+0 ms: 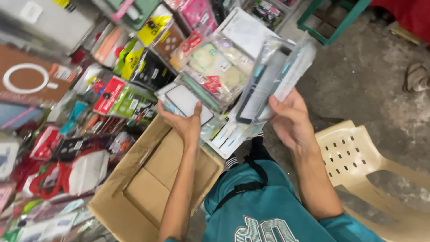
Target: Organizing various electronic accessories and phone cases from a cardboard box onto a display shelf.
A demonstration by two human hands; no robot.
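Sorting looks early: a fanned stack of packets point(224, 76) is gripped by the left hand point(186, 121) and right hand point(289, 121). The cardboard box point(152, 179) is seen empty.

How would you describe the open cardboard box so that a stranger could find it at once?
Start at the person's teal shirt at the bottom. Just left of it, under the left forearm, sits the box, beneath the stack of packets in both hands. It alone is plain brown with flaps open, unlike the colourful packaged goods beside it.
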